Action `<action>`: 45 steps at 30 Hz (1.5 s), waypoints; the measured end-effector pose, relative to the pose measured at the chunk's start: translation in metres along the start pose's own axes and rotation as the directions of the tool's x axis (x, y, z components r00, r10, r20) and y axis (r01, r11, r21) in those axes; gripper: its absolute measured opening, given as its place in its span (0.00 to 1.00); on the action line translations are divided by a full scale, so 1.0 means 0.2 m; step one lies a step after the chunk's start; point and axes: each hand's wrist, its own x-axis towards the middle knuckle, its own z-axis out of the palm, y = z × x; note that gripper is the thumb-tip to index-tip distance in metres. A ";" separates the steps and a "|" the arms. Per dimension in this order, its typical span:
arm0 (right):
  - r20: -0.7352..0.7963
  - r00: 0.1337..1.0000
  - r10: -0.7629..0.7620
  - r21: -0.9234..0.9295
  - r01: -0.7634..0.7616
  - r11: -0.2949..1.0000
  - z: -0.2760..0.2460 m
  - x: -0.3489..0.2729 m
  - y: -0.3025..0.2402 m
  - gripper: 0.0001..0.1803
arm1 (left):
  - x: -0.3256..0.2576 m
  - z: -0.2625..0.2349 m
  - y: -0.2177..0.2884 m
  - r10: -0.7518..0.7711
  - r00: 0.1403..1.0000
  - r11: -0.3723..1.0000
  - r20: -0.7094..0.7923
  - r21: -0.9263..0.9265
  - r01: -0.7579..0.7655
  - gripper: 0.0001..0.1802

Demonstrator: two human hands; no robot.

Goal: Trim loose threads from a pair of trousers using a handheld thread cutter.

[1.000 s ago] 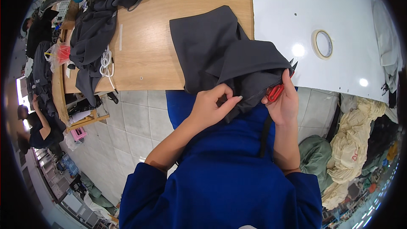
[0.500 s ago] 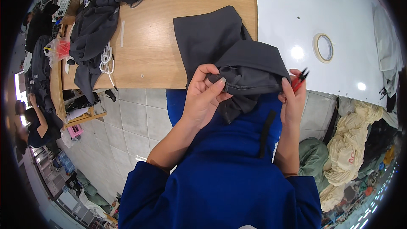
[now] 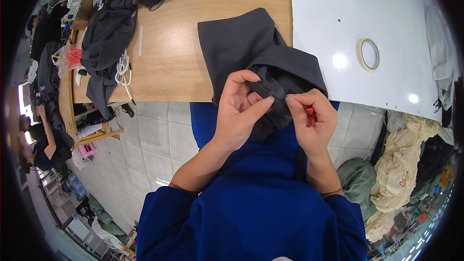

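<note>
I've drawn the dark grey garment (image 3: 261, 58) closer toward me than it was a moment ago: half a second back I had its bunched edge lifted between both hands over the table's near edge, and now the fold sits lower, with a dark zipper strip (image 3: 267, 88) pulled out and stretched between my fingers. That suggests I've found the spot on the seam I was feeling for and am now working on it closely. My left hand (image 3: 239, 111) is curled, thumb and forefinger pressed together on the near end of the strip, the other fingers tucked behind the cloth. My right hand (image 3: 311, 116) is closed too, pinching the strip's right end with its fingertips while a small red tool (image 3: 310, 114) is gripped in the palm, only partly showing. The rest of the garment lies spread on the wooden tabletop (image 3: 193, 34), far from me, and a roll of tape (image 3: 368, 54) rests on the white surface (image 3: 348, 14) to the right.
</note>
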 end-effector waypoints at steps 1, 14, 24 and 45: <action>0.001 1.000 0.001 0.000 -0.001 1.000 0.00 -0.01 0.00 0.07 | 0.00 -0.01 -0.01 0.069 0.998 0.996 0.013 0.062 -0.070 0.22; 0.215 0.975 0.055 0.319 -0.123 0.940 -0.13 -0.03 0.04 0.31 | 0.04 0.01 0.02 0.019 1.000 1.000 0.023 0.021 -0.019 0.21; 0.106 0.985 -0.135 -0.154 0.150 0.977 -0.12 0.04 0.05 0.25 | 0.04 0.02 0.04 -0.021 0.999 1.000 0.029 -0.010 0.021 0.22; 0.072 0.966 -0.247 -0.356 0.256 0.899 -0.09 0.04 0.00 0.20 | 0.00 0.02 0.01 0.117 0.991 0.981 0.060 0.145 -0.125 0.22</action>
